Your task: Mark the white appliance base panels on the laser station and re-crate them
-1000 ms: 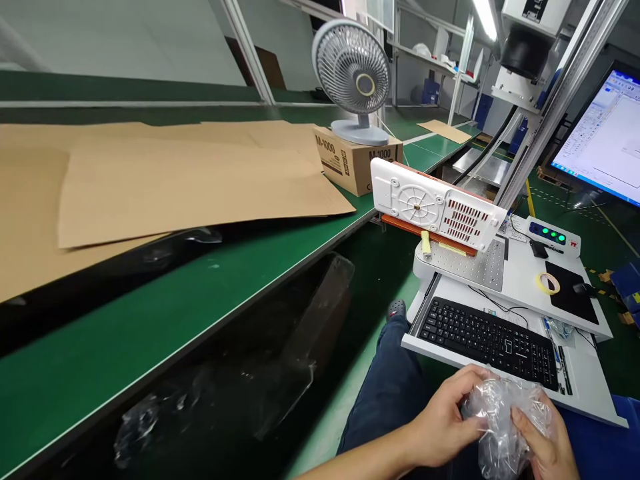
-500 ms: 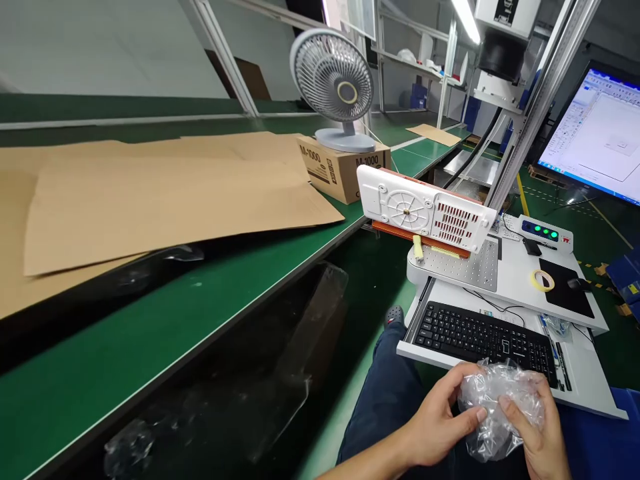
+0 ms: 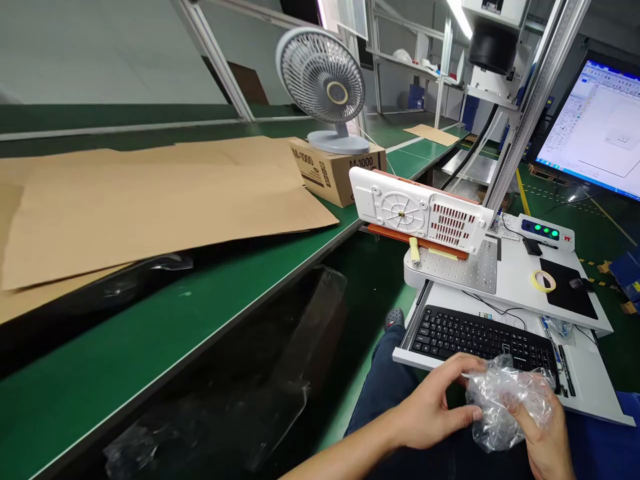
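Observation:
A crumpled clear plastic bag [image 3: 500, 407] sits in my right hand [image 3: 543, 427], whose thumb presses into it from the front while the other fingers are partly hidden behind the film. My left hand [image 3: 440, 407] is at the bag's left edge, thumb and fingers apart in a C shape, fingertips close to or touching the film. Both hands are above my lap, just in front of the pulled-out keyboard tray [image 3: 425, 362]. The black keyboard [image 3: 480, 340] lies right behind the bag.
A white plastic panel [image 3: 420, 210] stands on edge on the perforated metal plate [image 3: 467, 270], under the overhead machine head [image 3: 493, 47]. Tape roll [image 3: 543, 281] and monitor [image 3: 593, 127] are right. Left, a green bench [image 3: 200, 320] bears cardboard sheets [image 3: 165, 207], a box [image 3: 325, 177] and a fan [image 3: 325, 83].
The bag has shifted slightly right with my right hand. My left thumb has come off the bag's front, and a wider gap shows between that hand's thumb and fingers.

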The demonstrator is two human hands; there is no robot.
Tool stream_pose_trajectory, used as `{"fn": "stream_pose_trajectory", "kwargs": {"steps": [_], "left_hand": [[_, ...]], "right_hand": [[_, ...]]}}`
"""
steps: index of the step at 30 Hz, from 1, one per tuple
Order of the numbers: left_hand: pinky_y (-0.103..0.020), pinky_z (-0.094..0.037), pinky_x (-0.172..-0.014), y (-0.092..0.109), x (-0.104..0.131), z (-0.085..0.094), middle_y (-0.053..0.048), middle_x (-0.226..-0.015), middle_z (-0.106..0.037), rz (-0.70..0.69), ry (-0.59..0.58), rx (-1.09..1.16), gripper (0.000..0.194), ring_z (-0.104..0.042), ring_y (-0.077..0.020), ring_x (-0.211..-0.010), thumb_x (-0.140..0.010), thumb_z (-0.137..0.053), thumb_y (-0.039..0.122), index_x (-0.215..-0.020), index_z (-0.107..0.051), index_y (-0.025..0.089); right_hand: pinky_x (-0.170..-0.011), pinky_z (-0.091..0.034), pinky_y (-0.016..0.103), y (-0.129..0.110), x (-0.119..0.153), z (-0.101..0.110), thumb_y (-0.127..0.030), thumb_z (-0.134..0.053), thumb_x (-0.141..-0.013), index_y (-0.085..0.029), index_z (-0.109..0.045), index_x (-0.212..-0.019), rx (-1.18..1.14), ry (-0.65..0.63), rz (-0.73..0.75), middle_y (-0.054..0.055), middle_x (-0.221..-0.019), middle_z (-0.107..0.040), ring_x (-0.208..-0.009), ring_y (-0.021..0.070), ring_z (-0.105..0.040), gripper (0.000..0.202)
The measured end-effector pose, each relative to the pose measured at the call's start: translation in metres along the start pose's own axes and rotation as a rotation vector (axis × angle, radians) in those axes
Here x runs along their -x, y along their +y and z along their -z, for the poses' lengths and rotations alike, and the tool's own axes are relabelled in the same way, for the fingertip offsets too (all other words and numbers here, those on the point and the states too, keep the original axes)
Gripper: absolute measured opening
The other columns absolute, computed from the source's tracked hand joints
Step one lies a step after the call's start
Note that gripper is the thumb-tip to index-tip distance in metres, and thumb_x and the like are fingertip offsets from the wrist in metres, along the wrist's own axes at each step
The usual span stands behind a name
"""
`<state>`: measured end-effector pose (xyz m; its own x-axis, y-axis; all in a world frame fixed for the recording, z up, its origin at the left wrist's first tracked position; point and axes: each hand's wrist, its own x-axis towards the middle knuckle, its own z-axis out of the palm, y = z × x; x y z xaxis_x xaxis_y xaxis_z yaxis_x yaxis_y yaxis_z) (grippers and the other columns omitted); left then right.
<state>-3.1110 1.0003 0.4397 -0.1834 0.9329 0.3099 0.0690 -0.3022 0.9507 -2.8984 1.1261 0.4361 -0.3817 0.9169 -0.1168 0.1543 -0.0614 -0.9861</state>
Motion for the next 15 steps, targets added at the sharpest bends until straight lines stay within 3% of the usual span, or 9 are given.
{"fn": "stream_pose_trajectory", "kwargs": {"steps": [4,8,11,15], "left_hand": [[-0.046,-0.06,-0.109,0.004,-0.012,0.047,-0.015,-0.151,-0.064,0.077,0.05,-0.1,0.044,-0.065,-0.0291,-0.134,-0.1,-0.076,0.036,-0.141,-0.065,0.025],[-0.05,-0.062,-0.106,-0.001,-0.031,0.113,-0.016,-0.144,-0.069,0.169,0.272,-0.216,0.04,-0.069,-0.0314,-0.128,-0.1,-0.074,0.046,-0.133,-0.069,0.023],[-0.054,-0.06,-0.109,-0.01,-0.048,0.167,-0.015,-0.133,-0.075,0.192,0.424,-0.257,0.05,-0.072,-0.0329,-0.124,-0.094,-0.078,0.055,-0.13,-0.069,0.021],[-0.054,-0.058,-0.112,-0.016,-0.067,0.237,-0.015,-0.127,-0.075,0.192,0.595,-0.339,0.057,-0.074,-0.0316,-0.118,-0.083,-0.084,0.059,-0.119,-0.069,0.018]], "right_hand": [[-0.08,-0.064,0.04,0.007,-0.033,0.022,-0.055,-0.103,-0.063,-0.018,-0.077,-0.105,0.076,0.079,0.039,0.01,-0.102,-0.081,-0.092,0.0329,-0.077,0.062],[-0.082,-0.067,0.044,0.0,-0.067,0.038,-0.055,-0.104,-0.058,-0.019,-0.077,-0.105,0.109,0.145,0.112,0.009,-0.105,-0.081,-0.095,0.0354,-0.077,0.065],[-0.085,-0.068,0.044,-0.012,-0.094,0.036,-0.054,-0.104,-0.058,-0.019,-0.077,-0.108,0.125,0.128,0.143,0.009,-0.109,-0.081,-0.098,0.0353,-0.077,0.067],[-0.098,-0.064,0.046,-0.027,-0.139,0.015,-0.056,-0.103,-0.063,-0.017,-0.076,-0.113,0.12,0.062,0.156,0.012,-0.114,-0.08,-0.104,0.0338,-0.077,0.069]]}}
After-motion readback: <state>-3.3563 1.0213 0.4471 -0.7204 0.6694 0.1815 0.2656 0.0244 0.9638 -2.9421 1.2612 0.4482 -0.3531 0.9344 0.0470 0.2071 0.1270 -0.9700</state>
